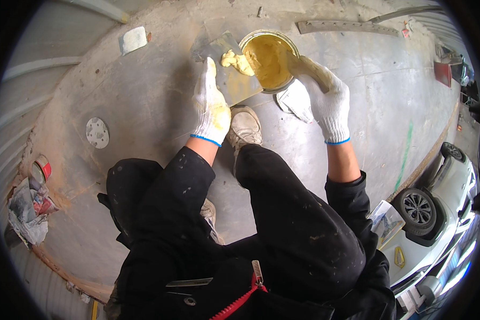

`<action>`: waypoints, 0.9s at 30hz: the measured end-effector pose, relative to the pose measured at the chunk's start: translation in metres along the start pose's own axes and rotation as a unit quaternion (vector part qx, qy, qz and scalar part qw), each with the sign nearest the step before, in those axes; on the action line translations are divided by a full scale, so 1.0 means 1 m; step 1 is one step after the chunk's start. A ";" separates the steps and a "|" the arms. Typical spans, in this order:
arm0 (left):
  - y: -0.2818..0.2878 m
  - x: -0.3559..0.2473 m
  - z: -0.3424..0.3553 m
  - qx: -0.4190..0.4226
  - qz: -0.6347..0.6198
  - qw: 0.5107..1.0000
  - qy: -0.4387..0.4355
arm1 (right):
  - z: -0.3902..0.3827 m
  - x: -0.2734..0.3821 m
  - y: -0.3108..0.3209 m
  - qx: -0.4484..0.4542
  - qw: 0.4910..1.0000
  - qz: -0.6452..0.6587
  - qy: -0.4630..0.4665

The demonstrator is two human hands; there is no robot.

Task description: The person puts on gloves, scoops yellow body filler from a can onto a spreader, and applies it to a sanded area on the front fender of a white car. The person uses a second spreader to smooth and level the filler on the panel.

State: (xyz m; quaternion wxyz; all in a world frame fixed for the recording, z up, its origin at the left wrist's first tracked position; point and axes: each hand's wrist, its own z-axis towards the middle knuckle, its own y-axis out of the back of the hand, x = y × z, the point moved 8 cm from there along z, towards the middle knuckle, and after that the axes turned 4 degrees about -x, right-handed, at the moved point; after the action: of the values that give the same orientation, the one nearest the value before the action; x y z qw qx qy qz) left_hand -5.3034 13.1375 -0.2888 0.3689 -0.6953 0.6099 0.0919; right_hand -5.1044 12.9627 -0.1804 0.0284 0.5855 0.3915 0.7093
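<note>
My left hand, in a white knit glove stained yellow, grips a flat grey metal plate along its left side. A blob of pale yellow paste sits on the plate. My gloved right hand is closed on the rim of a round tin of deeper yellow paste, tilted so its inside shows. The plate's right edge overlaps the tin's left rim. My fingertips are partly hidden. A white object I cannot make out lies below the tin, near my shoe.
A car stands at the right. Crumpled paper and a red tin lie at the left by the corrugated wall. A white slab, a speckled disc and a long grey strip lie on the concrete floor.
</note>
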 end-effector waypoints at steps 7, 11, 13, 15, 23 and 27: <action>-0.040 -0.011 -0.045 0.091 0.066 0.994 0.013 | -0.032 0.025 0.012 -0.065 0.969 0.238 -0.004; -0.054 -0.027 -0.066 0.134 -0.011 0.990 0.035 | -0.037 0.047 0.003 -0.003 0.962 0.268 0.055; -0.054 -0.037 -0.069 0.152 -0.011 0.988 0.034 | -0.036 0.059 0.006 0.017 0.966 0.222 0.129; -0.052 -0.045 -0.069 0.157 0.000 0.987 0.017 | -0.032 0.064 0.009 0.029 0.977 0.126 0.171; -0.058 -0.071 -0.078 0.189 -0.004 0.982 -0.022 | -0.014 0.076 0.039 -0.019 0.970 0.004 0.241; -0.057 -0.079 -0.078 0.152 0.160 0.972 -0.080 | -0.016 0.015 0.030 -0.109 0.824 0.526 -0.179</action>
State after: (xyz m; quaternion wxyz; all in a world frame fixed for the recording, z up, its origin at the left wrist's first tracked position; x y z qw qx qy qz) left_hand -5.2954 13.1494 -0.1654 0.4984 -0.5151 0.6883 0.1119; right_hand -5.1102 12.9409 -0.1512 -0.2161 0.8123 -0.0675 0.5376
